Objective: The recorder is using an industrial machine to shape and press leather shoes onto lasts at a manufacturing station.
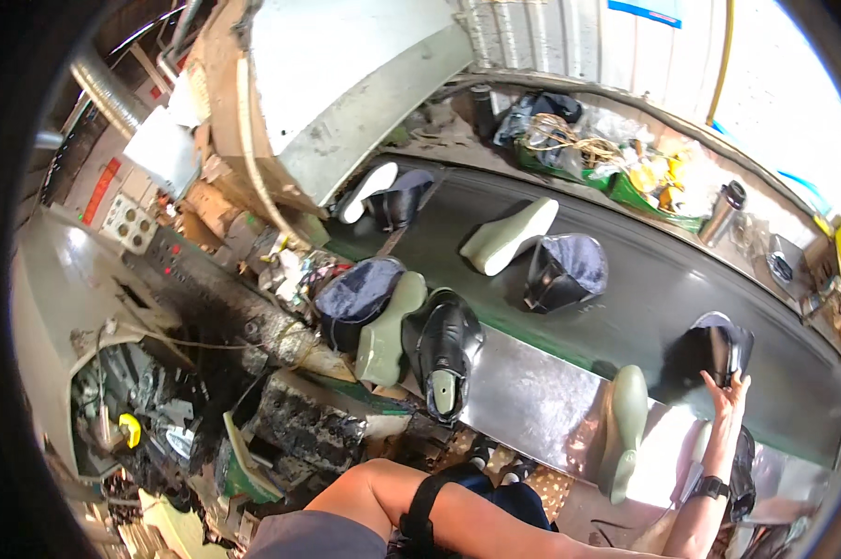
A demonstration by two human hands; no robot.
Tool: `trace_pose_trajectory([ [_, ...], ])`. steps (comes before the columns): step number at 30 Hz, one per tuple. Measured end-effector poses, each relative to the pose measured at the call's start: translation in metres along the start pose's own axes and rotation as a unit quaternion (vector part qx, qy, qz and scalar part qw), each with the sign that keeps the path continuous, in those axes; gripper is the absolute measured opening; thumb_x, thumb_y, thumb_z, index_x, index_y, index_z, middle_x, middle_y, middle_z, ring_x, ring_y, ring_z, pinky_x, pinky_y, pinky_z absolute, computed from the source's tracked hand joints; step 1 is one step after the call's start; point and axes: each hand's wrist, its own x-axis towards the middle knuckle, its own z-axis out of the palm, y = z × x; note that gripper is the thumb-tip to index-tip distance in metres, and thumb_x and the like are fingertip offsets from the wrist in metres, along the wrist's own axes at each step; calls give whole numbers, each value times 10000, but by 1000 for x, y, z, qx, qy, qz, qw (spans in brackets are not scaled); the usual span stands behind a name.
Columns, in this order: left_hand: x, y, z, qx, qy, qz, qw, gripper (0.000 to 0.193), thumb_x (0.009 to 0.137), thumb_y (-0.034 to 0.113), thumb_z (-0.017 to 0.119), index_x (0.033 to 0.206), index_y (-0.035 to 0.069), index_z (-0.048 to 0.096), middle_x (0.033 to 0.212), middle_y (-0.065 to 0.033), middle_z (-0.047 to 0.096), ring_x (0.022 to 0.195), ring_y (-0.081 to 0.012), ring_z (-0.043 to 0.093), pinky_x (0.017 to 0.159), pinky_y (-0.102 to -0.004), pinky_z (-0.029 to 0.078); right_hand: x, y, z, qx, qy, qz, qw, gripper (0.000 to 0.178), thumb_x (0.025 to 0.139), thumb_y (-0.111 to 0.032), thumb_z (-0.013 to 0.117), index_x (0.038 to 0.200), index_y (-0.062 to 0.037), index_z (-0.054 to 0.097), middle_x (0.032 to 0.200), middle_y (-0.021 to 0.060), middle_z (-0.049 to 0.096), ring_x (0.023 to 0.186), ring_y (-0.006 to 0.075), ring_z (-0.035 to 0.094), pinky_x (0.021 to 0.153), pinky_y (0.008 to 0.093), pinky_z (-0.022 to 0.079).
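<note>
My right hand [726,395] reaches over the belt at the right, a dark watch on its wrist. Its thumb and fingers grip the near edge of a black shoe upper [735,347] with a grey lining. Left of that arm, a pale green shoe last [624,433] lies on the metal ledge [532,389]. My left forearm crosses the lower edge, and its hand is out of view. Farther left, a black shoe [446,345] with a last inside sits beside another green last [390,331] and a lined black upper [357,296].
A dark conveyor belt [644,279] carries a pale last [511,237] and a lined upper [566,270]. At the far end, a white last [368,191] and an upper [401,198] lie by a metal hood [365,84]. Green trays [677,217] and a flask [723,212] stand behind.
</note>
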Motion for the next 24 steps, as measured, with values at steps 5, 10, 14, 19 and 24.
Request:
trace_pose_trajectory([
  [5,-1,8,4,-70,18,12,997,318,1038,119,438,1223,-78,605,1189,-222,663,1085,-360,662,901,-460,531,-96,-35,30,-42,35,-9,998,755,1000,-347,615,1601,-350,158,1669,91,147,1435,387,356,1065,762,284],
  [10,-5,18,14,-159,34,15,987,307,1034,110,447,1231,-61,608,1221,-198,656,1110,-334,654,919,-453,524,-245,-58,67,-170,139,-84,972,623,991,-392,610,1536,-163,411,1481,78,481,1293,213,508,964,397,488],
  [14,-7,23,23,-240,27,6,970,311,1043,124,438,1236,-48,611,1261,-183,641,1136,-322,643,941,-448,511,-338,-11,10,-536,70,-237,807,755,844,-119,763,1515,-76,420,1016,76,661,1036,180,608,954,366,498],
  [19,-13,32,28,-267,2,-5,964,316,1051,136,435,1242,-44,611,1268,-177,639,1146,-319,639,953,-450,507,-347,82,44,-751,-117,-343,552,661,674,-98,842,1277,-3,589,884,136,643,829,310,606,1089,545,426],
  [24,-16,34,30,-270,-23,-16,962,319,1059,145,434,1240,-44,616,1268,-179,638,1157,-321,633,957,-450,507,-337,107,33,-727,-78,-337,594,679,661,-62,858,1279,-13,581,958,143,614,932,332,589,1065,544,435],
])
